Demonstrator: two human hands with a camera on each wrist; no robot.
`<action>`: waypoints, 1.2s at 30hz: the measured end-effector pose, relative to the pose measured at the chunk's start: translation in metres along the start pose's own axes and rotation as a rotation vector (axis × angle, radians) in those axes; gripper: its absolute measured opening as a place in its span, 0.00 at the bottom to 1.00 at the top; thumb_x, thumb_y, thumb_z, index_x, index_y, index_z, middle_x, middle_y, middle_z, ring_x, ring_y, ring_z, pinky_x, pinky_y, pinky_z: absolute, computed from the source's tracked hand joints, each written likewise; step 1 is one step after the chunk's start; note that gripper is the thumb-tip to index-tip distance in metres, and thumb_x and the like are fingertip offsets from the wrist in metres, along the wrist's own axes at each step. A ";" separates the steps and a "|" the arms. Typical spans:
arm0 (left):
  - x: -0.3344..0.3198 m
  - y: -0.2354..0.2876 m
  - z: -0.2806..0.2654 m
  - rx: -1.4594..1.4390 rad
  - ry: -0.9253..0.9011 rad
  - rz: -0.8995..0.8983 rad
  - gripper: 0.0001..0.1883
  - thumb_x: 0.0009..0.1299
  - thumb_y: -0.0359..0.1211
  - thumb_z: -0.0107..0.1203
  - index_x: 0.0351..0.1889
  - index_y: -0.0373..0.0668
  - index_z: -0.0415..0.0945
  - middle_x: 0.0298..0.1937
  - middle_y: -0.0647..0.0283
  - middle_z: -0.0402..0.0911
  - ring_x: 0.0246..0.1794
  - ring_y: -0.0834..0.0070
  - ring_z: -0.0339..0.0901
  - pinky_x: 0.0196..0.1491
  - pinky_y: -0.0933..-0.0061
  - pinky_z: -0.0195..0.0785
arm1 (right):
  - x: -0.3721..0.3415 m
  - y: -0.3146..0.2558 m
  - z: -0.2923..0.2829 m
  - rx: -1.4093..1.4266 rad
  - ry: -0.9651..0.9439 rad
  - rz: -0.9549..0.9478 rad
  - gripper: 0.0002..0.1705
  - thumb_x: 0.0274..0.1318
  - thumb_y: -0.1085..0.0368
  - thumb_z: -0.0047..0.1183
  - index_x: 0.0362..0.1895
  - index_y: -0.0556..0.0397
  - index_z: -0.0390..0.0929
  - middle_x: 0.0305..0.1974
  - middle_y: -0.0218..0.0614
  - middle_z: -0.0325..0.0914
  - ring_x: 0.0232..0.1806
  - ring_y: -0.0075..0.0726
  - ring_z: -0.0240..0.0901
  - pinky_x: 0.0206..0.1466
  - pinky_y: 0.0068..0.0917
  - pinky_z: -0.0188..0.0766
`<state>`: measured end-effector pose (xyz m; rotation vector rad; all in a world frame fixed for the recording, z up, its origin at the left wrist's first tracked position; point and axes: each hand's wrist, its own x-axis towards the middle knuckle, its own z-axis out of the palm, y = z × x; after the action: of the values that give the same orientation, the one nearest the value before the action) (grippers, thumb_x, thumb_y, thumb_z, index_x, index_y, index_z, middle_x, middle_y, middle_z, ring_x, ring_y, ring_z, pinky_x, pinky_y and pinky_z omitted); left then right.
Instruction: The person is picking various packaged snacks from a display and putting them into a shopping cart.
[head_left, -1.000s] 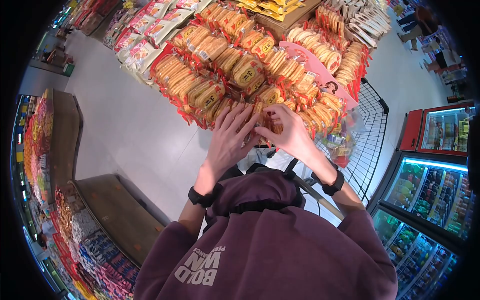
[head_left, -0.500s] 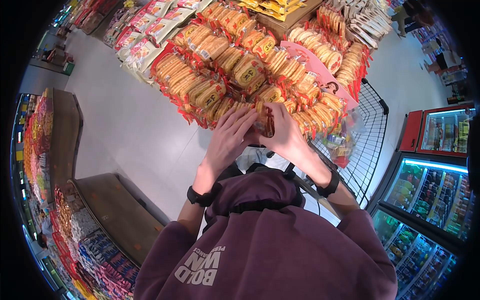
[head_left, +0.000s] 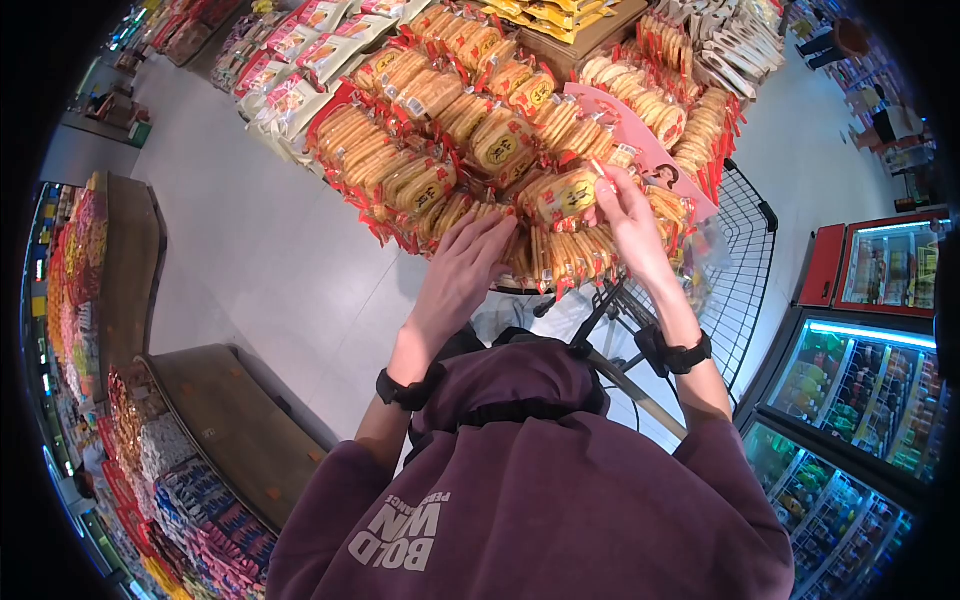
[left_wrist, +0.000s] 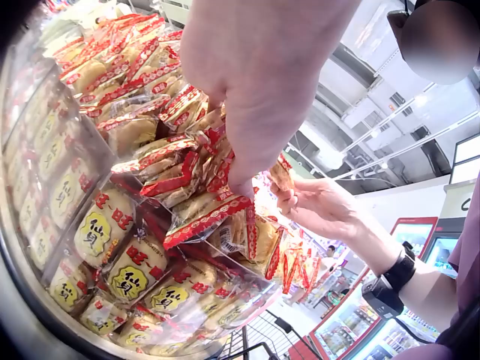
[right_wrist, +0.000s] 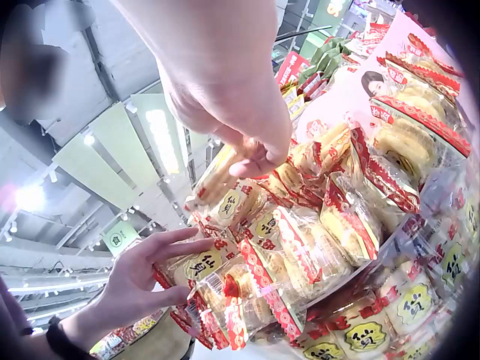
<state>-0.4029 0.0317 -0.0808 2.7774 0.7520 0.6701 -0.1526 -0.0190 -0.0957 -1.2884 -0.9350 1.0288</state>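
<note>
My right hand (head_left: 634, 228) pinches one end of a clear packet of rice crackers (head_left: 562, 198) with a yellow label. The packet lies over the front of the heap, and in the right wrist view its crackers (right_wrist: 216, 178) stick out from under my fingers. My left hand (head_left: 462, 262) rests on the front-row packets, its fingers extended. Seen from the right wrist, the left hand's thumb and fingers (right_wrist: 184, 241) are spread along a cracker packet. More red-edged packets (head_left: 575, 255) stand in a row just below the held one.
White and pink snack bags (head_left: 290, 95) lie left of the heap, and a pink card sign (head_left: 645, 145) stands on its right. A black wire cart (head_left: 740, 250) is at the right, near drinks fridges (head_left: 840, 370). A brown display counter (head_left: 235, 420) stands at the left.
My right hand has moved right and a little forward from beside the left hand, bringing a cracker packet with it. The packet row beneath has come into view. My left hand has barely moved.
</note>
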 end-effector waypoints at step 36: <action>0.002 0.013 -0.006 0.068 0.047 0.063 0.22 0.62 0.39 0.69 0.54 0.47 0.82 0.62 0.65 0.81 0.66 0.62 0.72 0.72 0.51 0.60 | 0.075 -0.042 0.050 -1.120 -0.186 -0.913 0.21 0.51 0.77 0.53 0.52 0.59 0.72 0.48 0.49 0.74 0.53 0.56 0.76 0.50 0.43 0.79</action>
<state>-0.3983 0.0225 -0.0710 2.8672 0.7115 0.7368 -0.1754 0.0671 -0.0514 -1.3415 -2.1323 -0.1920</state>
